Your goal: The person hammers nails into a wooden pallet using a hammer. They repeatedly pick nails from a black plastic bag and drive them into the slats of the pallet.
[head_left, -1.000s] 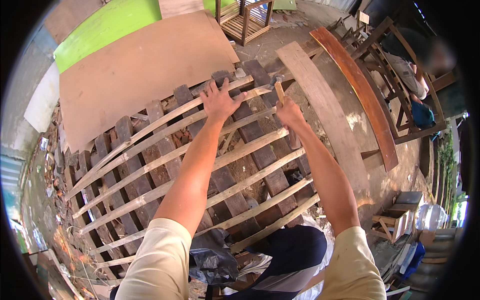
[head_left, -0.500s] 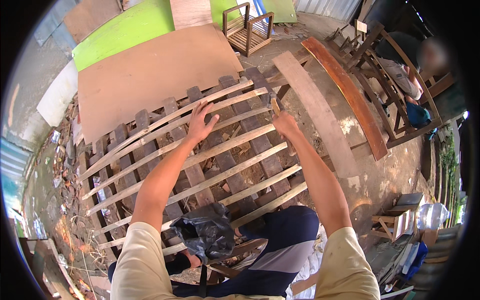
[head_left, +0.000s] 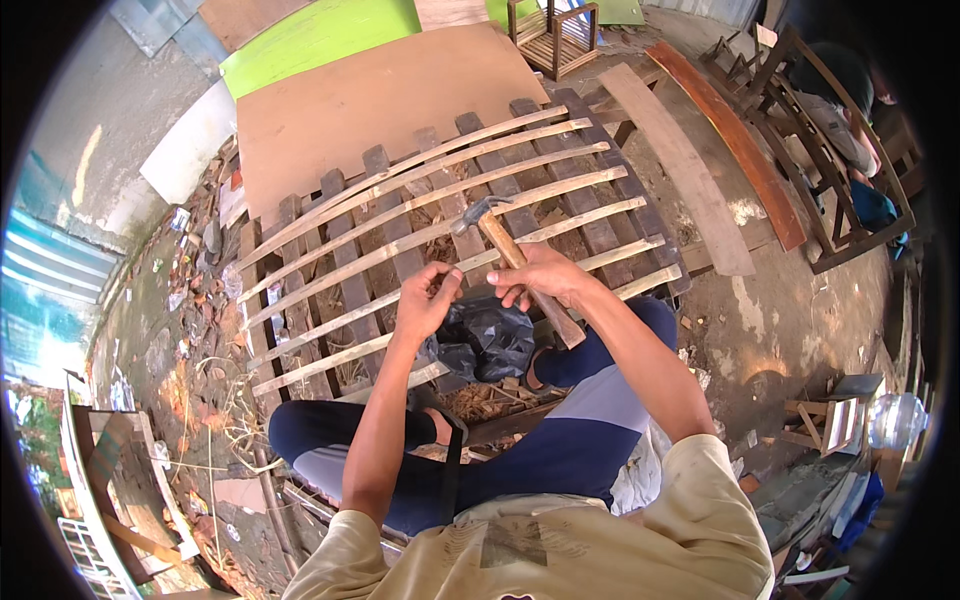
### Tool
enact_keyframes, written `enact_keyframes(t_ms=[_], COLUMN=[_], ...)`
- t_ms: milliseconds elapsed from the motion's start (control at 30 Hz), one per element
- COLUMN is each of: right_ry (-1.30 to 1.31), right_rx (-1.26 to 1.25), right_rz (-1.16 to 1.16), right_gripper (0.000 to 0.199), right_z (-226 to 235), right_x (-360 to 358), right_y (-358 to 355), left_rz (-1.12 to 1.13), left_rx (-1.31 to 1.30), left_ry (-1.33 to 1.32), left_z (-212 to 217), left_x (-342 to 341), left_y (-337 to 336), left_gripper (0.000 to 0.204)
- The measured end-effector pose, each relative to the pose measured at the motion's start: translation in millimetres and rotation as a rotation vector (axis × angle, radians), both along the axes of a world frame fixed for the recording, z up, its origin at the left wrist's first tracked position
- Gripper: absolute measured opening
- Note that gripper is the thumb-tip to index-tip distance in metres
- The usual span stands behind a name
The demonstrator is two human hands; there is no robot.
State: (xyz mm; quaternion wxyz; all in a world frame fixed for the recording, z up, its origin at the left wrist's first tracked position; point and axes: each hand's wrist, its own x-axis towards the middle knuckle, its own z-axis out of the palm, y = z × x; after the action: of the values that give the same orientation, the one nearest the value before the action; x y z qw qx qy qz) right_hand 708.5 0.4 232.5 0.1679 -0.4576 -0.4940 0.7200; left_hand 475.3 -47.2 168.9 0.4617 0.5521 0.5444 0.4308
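My right hand (head_left: 548,279) is closed around the wooden handle of a claw hammer (head_left: 503,240). The hammer lies slanted, its metal head up to the left and its handle end below my wrist. Just left of it, my left hand (head_left: 428,300) has thumb and fingers pinched together; anything between them is too small to make out. Both hands are above a slatted wooden frame (head_left: 405,243), where pale narrow slats cross dark planks. A black plastic bag (head_left: 490,340) sits below my hands, between my legs.
Beyond the frame lies a large brown board (head_left: 380,110), with a green sheet (head_left: 320,45) behind it. To the right are a long pale plank (head_left: 680,165) and a reddish-brown plank (head_left: 735,150). Another person (head_left: 835,120) is beside a wooden frame at the far right.
Both hands have drawn back from the far slats toward my body. My left hand, spread on a slat before, is now pinched. The hammer has come back with my right hand. The view has shifted.
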Motion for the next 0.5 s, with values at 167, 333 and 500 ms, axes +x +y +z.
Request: enact_keyframes(t_ms=[167,333,500], right_ry=[0.081,-0.176,-0.55], right_rx=[-0.093,0.173,0.496], right_rz=[0.098,0.229,0.134], right_gripper=[0.044,0.035,0.047], right_z=[-27,-71,-83], right_x=[-11,-22,-27], right_y=[-41,-55,-46], left_rz=[-0.061,-0.001,-0.043], left_rx=[0.049,0.093,0.127], left_ry=[0.246,0.466,0.653], left_z=[-36,-76,-86], left_x=[-5,-1,5], left_y=[-49,-64,-59], left_gripper=[0.015,0.016,0.021])
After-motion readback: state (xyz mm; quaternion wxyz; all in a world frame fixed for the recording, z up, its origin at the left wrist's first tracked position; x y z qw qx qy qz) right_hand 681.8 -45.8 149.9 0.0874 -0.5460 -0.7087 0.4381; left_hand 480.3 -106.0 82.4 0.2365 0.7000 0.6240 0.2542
